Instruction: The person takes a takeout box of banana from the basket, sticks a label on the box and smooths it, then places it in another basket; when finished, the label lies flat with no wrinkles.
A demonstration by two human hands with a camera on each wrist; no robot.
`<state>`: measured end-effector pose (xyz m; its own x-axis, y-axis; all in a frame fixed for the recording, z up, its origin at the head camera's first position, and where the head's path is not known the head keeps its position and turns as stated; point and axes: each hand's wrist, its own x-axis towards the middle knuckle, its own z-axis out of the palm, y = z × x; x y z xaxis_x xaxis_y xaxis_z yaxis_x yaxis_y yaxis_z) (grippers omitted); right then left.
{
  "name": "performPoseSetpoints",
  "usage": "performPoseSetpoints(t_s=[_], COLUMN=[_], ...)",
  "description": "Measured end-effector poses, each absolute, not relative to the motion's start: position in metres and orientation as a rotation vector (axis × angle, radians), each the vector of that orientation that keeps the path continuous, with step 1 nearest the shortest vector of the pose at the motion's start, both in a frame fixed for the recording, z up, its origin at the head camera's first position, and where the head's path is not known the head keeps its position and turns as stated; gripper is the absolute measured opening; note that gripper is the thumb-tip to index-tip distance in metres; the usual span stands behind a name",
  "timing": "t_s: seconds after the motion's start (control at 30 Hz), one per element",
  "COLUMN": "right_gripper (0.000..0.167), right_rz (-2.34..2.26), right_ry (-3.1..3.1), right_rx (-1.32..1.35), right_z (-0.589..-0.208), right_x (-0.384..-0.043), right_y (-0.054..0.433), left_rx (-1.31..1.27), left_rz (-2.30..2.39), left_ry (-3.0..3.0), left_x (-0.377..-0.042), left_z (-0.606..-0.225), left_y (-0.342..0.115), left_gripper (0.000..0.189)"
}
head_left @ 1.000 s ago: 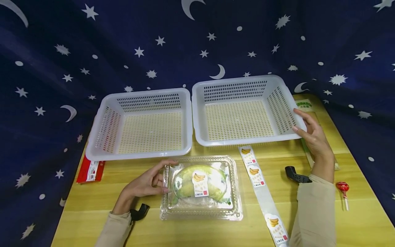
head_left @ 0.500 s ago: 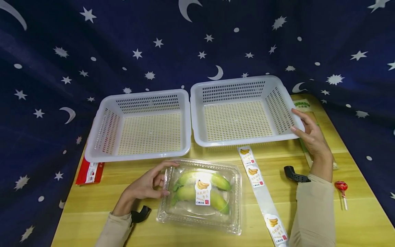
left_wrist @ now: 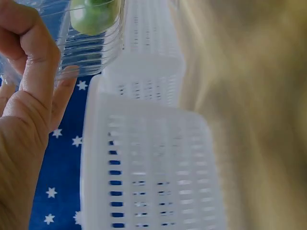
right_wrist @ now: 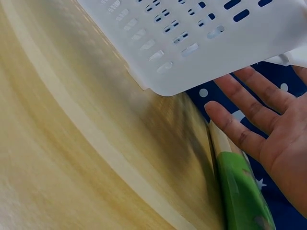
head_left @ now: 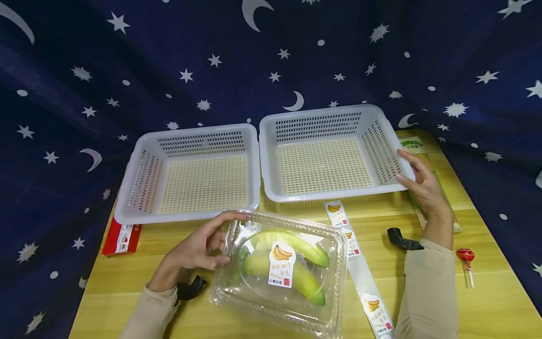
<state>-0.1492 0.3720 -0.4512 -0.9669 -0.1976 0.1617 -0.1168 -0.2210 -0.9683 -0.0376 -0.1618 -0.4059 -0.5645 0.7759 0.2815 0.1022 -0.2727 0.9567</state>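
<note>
My left hand (head_left: 196, 249) holds the left edge of a clear plastic clamshell box (head_left: 281, 325), thumb and fingers at its side. Yellow-green bananas (head_left: 302, 278) lie inside, and a banana sticker (head_left: 281, 264) is on the lid. The box is raised off the table and tilted, its right side lower in the head view. In the left wrist view the box (left_wrist: 88, 57) appears beyond the fingers. My right hand (head_left: 425, 186) holds the right rim of the right white plastic basket (head_left: 338, 192), thumb on the rim; in the right wrist view several fingers extend beneath its outside.
A left white basket (head_left: 190, 217) stands beside the right one. A sticker strip (head_left: 366, 278), a lollipop (head_left: 466, 255) and a green-and-clear packet (head_left: 423, 165) lie on the wooden table (head_left: 478, 310). A red packet (head_left: 120, 238) is at the left. Starry cloth (head_left: 211, 61) hangs behind.
My left hand has lifted the banana box off the table, tilting it and bringing it closer, so that it now covers part of the sticker strip. My right hand stays on the basket rim.
</note>
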Motion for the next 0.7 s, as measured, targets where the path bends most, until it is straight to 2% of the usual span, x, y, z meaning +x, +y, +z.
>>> performPoseSetpoints(t_s=[0.2, 0.5, 0.7], right_gripper=[0.060, 0.059, 0.059], right_rz=[-2.388, -2.393, -2.375], right_ry=[1.923, 1.913, 1.932], right_rx=[-0.459, -0.431, -0.418], right_z=[-0.453, -0.452, -0.455], right_x=[-0.152, -0.151, -0.150], right_y=[0.373, 0.375, 0.376], left_rx=[1.156, 1.069, 1.022], left_rz=[1.925, 1.925, 1.929], left_ry=[1.403, 1.510, 1.642], left_x=[-0.062, -0.107, -0.147], left_z=[-0.387, -0.355, -0.350], left_y=[-0.160, -0.147, -0.135], left_gripper=[0.087, 0.088, 0.078])
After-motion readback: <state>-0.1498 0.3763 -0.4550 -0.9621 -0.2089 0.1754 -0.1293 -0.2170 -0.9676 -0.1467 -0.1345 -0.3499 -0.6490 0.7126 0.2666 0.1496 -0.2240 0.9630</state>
